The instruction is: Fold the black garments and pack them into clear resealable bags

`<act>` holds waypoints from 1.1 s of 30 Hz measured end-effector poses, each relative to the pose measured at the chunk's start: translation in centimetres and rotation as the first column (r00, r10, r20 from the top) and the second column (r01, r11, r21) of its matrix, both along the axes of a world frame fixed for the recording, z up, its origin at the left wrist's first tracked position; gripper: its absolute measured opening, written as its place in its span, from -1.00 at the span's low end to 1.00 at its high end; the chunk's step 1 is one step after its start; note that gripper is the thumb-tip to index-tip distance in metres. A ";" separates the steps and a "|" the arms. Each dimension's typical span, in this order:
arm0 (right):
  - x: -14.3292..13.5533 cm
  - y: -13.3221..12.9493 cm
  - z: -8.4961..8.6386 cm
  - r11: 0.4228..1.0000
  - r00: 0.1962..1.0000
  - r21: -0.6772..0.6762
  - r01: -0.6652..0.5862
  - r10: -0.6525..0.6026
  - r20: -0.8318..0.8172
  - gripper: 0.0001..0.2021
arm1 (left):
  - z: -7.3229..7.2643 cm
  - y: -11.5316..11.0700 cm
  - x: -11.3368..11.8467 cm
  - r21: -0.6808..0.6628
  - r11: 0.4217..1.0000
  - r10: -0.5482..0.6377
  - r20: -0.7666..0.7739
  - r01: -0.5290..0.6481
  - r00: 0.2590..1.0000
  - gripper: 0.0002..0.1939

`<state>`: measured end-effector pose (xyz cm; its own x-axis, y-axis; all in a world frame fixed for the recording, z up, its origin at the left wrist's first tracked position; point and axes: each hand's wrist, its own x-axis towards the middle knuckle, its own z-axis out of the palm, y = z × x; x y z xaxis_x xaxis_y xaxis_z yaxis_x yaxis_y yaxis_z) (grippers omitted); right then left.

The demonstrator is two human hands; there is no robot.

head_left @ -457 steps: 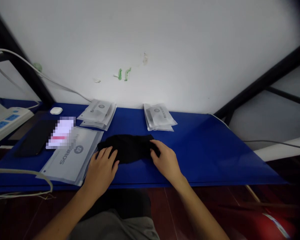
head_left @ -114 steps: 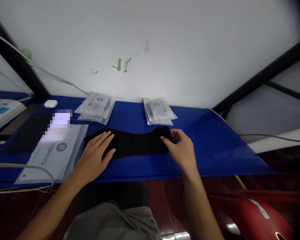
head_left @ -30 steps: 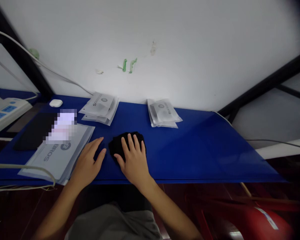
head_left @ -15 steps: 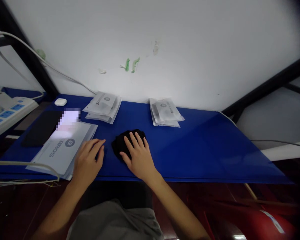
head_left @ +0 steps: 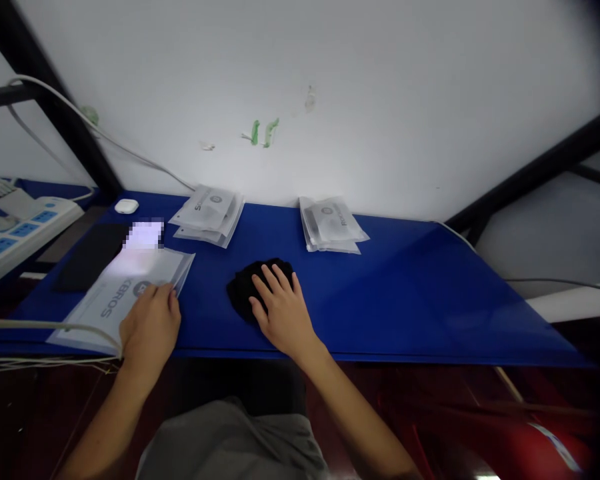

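My left hand (head_left: pixel 151 325) is over the near right part of a large frosted zip bag (head_left: pixel 113 287) with dark lettering, its fingers curled closed at the bag's edge. The fingertips are partly hidden from me. A bunched black cloth (head_left: pixel 243 290) lies on the blue tabletop (head_left: pixel 380 300). On it rests my right hand (head_left: pixel 283 313), palm down, fingers stretched out and slightly apart.
Two piles of smaller frosted bags, a left pile (head_left: pixel 210 213) and a right pile (head_left: pixel 333 223), lie by the wall. At left are a white earbud case (head_left: pixel 127 207), a lit phone (head_left: pixel 145 235), a dark flat item (head_left: pixel 87 257), a power strip (head_left: pixel 30 227) and a cable (head_left: pixel 55 326).
My left hand has moved left and down from beside the black cloth onto the large bag, and its fingers have closed. My right hand stays on the cloth, shifted very slightly right.
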<state>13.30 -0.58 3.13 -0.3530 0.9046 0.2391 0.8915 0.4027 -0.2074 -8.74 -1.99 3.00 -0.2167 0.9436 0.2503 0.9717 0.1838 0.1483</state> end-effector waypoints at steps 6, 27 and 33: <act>3.2 -0.5 0.2 0.998 0.998 0.001 0.057 -0.057 0.031 -0.58 | 0.0 -2.5 4.3 -0.044 0.979 -0.197 0.006 0.197 0.980 -0.71; 12.4 -0.7 -0.7 0.963 0.963 0.014 0.269 -0.269 -0.002 -0.55 | 1.4 2.4 12.8 -0.009 0.772 -0.632 -0.118 0.635 0.766 -0.69; 12.8 -0.5 0.0 0.983 0.982 -0.058 0.174 -0.178 -0.062 -0.52 | 0.9 3.0 11.3 -0.046 0.825 -0.564 -0.094 0.563 0.820 -0.72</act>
<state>26.08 -1.06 3.12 -0.1722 0.9629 0.2076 0.9311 0.2279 -0.2849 2.53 1.02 3.88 0.3792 0.8973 0.2261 0.9157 -0.3990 0.0476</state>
